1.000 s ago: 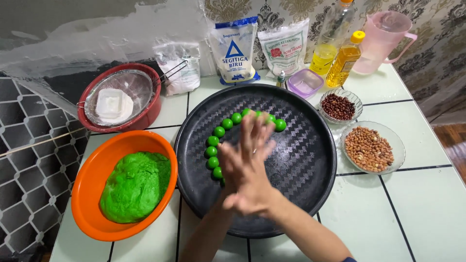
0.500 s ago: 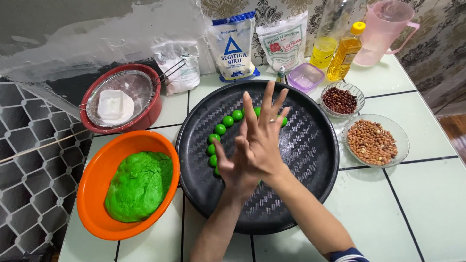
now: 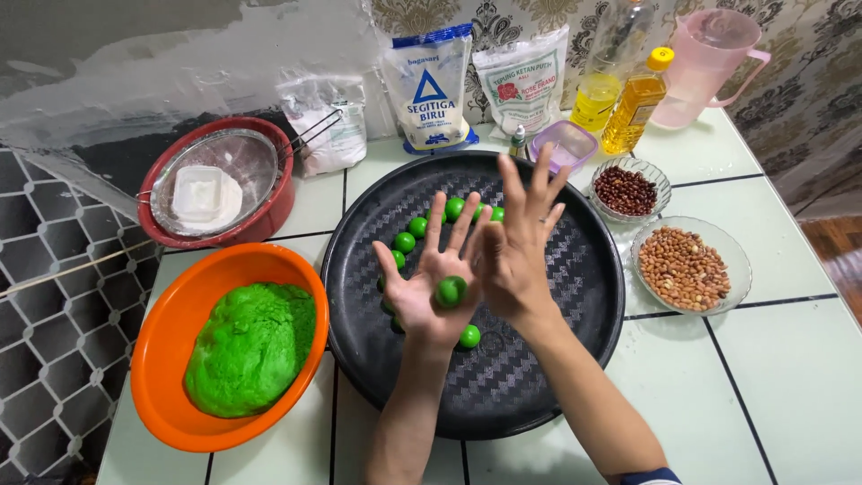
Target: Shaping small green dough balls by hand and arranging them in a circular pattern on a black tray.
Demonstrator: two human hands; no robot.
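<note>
The left hand (image 3: 429,283) is open with the palm up, and a green dough ball (image 3: 450,291) lies on it. The right hand (image 3: 519,247) stands just beside it, fingers spread. Both are over a round black tray (image 3: 557,359), where more green balls (image 3: 417,226) lie in a curved row. An orange bowl (image 3: 171,359) with green dough (image 3: 251,346) stands to the left on the tiled desk (image 3: 790,377).
</note>
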